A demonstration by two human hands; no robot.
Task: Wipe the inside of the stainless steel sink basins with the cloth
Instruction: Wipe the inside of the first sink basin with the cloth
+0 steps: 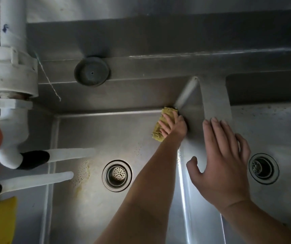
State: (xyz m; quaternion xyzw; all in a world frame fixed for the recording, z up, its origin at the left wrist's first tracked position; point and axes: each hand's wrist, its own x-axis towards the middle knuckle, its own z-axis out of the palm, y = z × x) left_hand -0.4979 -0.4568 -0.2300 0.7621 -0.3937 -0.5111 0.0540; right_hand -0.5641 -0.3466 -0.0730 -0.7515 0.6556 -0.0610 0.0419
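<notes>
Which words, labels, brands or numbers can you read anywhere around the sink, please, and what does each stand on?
None can be read.
White pipe: a small blue mark, a smudge and not legible text.
Sink, the two drains, cloth and round grey cap: no print or stamp visible.

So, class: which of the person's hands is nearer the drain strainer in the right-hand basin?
Right. The right hand rests open on the divider just beside that drain strainer; the left hand presses the cloth into the other basin's far corner.
</notes>
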